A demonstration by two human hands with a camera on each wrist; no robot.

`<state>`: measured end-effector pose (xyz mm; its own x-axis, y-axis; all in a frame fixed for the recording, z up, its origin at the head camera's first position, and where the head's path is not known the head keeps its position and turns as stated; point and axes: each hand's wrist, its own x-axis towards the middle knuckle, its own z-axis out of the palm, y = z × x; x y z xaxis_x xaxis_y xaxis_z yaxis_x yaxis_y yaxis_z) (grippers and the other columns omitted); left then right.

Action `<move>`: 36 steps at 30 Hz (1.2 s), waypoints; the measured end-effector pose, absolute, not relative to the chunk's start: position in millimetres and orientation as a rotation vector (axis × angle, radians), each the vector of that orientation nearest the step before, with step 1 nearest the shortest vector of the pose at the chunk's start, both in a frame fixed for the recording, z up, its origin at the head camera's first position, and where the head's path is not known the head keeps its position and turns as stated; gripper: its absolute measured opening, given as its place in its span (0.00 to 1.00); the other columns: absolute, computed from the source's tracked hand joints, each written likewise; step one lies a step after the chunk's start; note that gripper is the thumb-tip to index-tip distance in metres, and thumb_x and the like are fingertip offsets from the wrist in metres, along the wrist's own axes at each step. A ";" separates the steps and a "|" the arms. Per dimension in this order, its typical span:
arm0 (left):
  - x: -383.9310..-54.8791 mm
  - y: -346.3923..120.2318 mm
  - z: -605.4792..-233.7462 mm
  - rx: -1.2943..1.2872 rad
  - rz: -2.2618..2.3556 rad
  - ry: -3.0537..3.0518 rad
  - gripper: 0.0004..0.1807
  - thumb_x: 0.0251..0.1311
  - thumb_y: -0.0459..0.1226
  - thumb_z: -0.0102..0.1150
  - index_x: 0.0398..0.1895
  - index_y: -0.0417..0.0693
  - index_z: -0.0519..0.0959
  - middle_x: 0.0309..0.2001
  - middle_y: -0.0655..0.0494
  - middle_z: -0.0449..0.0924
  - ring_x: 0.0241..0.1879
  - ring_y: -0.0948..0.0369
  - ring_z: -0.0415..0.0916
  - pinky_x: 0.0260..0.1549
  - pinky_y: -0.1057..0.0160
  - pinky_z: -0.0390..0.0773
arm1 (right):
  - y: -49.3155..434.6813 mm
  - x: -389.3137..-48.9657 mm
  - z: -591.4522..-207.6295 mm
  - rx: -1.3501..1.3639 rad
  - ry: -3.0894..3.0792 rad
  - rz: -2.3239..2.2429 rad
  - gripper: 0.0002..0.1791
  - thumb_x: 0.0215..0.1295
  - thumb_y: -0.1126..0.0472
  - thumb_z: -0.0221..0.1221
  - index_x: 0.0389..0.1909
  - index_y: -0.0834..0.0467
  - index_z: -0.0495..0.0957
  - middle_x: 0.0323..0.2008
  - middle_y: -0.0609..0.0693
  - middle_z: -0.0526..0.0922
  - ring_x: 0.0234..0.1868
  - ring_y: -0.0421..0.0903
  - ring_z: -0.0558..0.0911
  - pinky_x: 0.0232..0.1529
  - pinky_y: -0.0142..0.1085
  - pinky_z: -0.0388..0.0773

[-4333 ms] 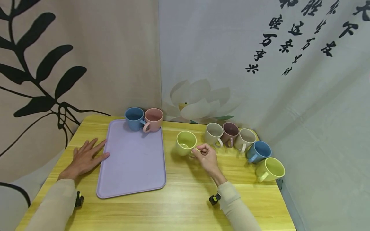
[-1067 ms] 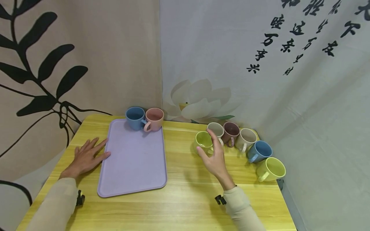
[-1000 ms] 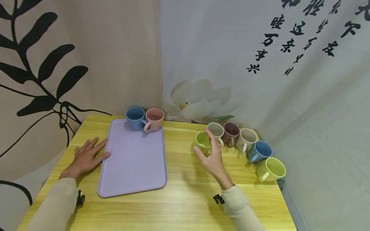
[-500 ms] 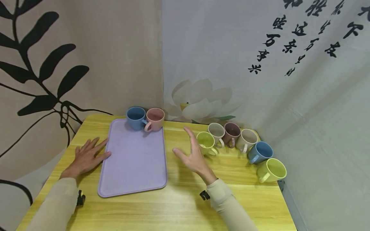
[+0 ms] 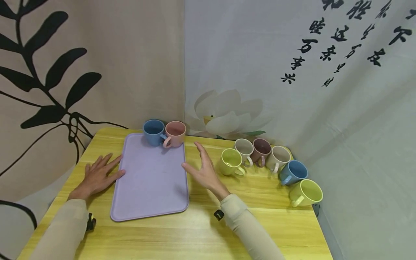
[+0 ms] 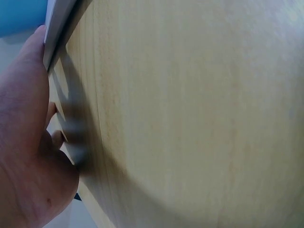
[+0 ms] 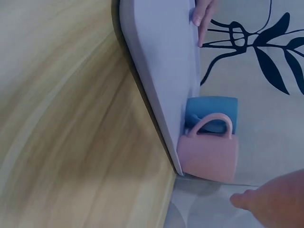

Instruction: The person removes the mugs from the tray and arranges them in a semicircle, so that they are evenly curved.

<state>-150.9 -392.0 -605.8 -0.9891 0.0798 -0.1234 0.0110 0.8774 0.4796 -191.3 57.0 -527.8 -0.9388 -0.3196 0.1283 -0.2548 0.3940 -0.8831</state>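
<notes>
In the head view my left hand [image 5: 97, 177] lies with spread fingers at the left edge of a lilac tray [image 5: 149, 187], its fingertips touching the rim. The left wrist view shows the thumb side of that left hand [image 6: 28, 123] against the tray's edge. My right hand [image 5: 206, 173] hovers just right of the tray, thumb and fingers apart, holding nothing. A blue mug [image 5: 152, 133] and a pink mug [image 5: 175, 133] stand side by side at the tray's far end. Right of the right hand is a yellow-green mug [image 5: 230, 162], handle toward the right.
Along the table's back right edge stand a white mug [image 5: 243, 148], a maroon mug [image 5: 261, 150], a cream mug [image 5: 278, 157], another blue mug [image 5: 294, 172] and another yellow-green mug [image 5: 306, 192]. A printed curtain [image 5: 227, 54] hangs close behind the wooden table [image 5: 162, 238].
The yellow-green mug, earlier held by its handle, was set down farther right, next to the white mug. My right hand let go and moved left toward the tray; my left hand stayed put.
</notes>
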 end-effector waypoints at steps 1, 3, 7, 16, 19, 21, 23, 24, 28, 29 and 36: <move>-150.9 -392.1 -606.0 0.072 0.743 2.907 0.48 0.82 0.67 0.52 0.95 0.59 0.51 0.91 0.25 0.40 0.88 0.19 0.31 0.75 0.08 0.29 | 54.3 -192.9 -529.4 -0.528 2.566 -1.601 0.52 0.72 0.32 0.69 0.90 0.27 0.52 0.91 0.44 0.60 0.92 0.55 0.62 0.89 0.63 0.63; -151.0 -392.5 -606.6 0.073 0.745 2.905 0.48 0.82 0.67 0.52 0.95 0.59 0.51 0.92 0.25 0.40 0.88 0.19 0.31 0.75 0.08 0.29 | 49.1 -195.8 -532.5 -0.519 2.559 -1.581 0.53 0.72 0.31 0.68 0.91 0.28 0.51 0.92 0.43 0.60 0.92 0.54 0.62 0.89 0.62 0.63; -151.2 -391.7 -606.9 0.072 0.749 2.903 0.48 0.82 0.67 0.52 0.94 0.59 0.51 0.91 0.25 0.40 0.88 0.19 0.31 0.75 0.08 0.29 | 41.4 -199.8 -537.4 -0.491 2.547 -1.568 0.53 0.73 0.33 0.69 0.91 0.31 0.52 0.92 0.43 0.59 0.92 0.55 0.62 0.89 0.63 0.64; -150.7 -389.5 -603.6 0.065 0.752 2.925 0.47 0.82 0.66 0.54 0.94 0.58 0.53 0.91 0.25 0.42 0.88 0.19 0.32 0.76 0.08 0.30 | 34.4 -212.9 -550.5 -0.450 2.513 -1.600 0.53 0.76 0.37 0.70 0.92 0.45 0.54 0.91 0.49 0.62 0.91 0.57 0.63 0.89 0.60 0.66; -151.3 -388.9 -603.7 0.061 0.744 2.918 0.48 0.82 0.66 0.53 0.94 0.58 0.53 0.91 0.25 0.41 0.89 0.19 0.32 0.76 0.08 0.30 | 32.8 -219.0 -556.7 -0.442 2.475 -1.642 0.51 0.77 0.40 0.70 0.92 0.47 0.56 0.91 0.51 0.63 0.91 0.57 0.63 0.90 0.56 0.65; -151.5 -388.2 -603.4 0.059 0.745 2.915 0.48 0.82 0.66 0.53 0.94 0.58 0.53 0.91 0.25 0.41 0.89 0.19 0.32 0.76 0.08 0.30 | 31.5 -222.9 -559.9 -0.430 2.447 -1.673 0.50 0.77 0.41 0.70 0.91 0.48 0.57 0.90 0.52 0.64 0.91 0.57 0.64 0.91 0.54 0.63; -151.4 -388.5 -602.8 0.062 0.747 2.917 0.48 0.82 0.66 0.53 0.94 0.58 0.53 0.91 0.25 0.42 0.89 0.19 0.32 0.76 0.08 0.30 | 30.0 -225.6 -561.4 -0.414 2.414 -1.705 0.50 0.77 0.42 0.71 0.91 0.48 0.57 0.90 0.52 0.65 0.91 0.56 0.63 0.92 0.52 0.62; -151.3 -388.6 -602.5 0.064 0.748 2.919 0.48 0.82 0.66 0.54 0.94 0.58 0.53 0.91 0.25 0.42 0.89 0.19 0.32 0.76 0.08 0.31 | 29.0 -227.2 -562.0 -0.413 2.400 -1.719 0.51 0.77 0.43 0.71 0.91 0.49 0.57 0.90 0.52 0.64 0.92 0.55 0.63 0.92 0.52 0.62; -151.1 -389.8 -602.7 0.067 0.744 2.920 0.48 0.82 0.66 0.53 0.94 0.58 0.53 0.91 0.26 0.42 0.89 0.19 0.33 0.75 0.08 0.31 | 23.6 -232.6 -563.1 -0.405 2.357 -1.755 0.51 0.77 0.44 0.72 0.91 0.51 0.57 0.90 0.51 0.64 0.91 0.55 0.63 0.92 0.53 0.62; -151.1 -389.8 -603.1 0.066 0.743 2.919 0.48 0.82 0.66 0.53 0.94 0.58 0.53 0.91 0.26 0.42 0.89 0.19 0.33 0.75 0.08 0.31 | 22.1 -233.8 -563.2 -0.403 2.352 -1.756 0.51 0.77 0.44 0.72 0.91 0.52 0.57 0.90 0.51 0.64 0.91 0.56 0.64 0.92 0.53 0.62; -150.9 -390.4 -605.3 0.069 0.735 2.918 0.48 0.82 0.66 0.53 0.94 0.58 0.52 0.91 0.26 0.42 0.89 0.19 0.32 0.75 0.08 0.31 | 7.1 -241.3 -567.2 -0.390 2.327 -1.773 0.48 0.76 0.45 0.73 0.89 0.53 0.61 0.89 0.53 0.67 0.90 0.57 0.67 0.90 0.54 0.66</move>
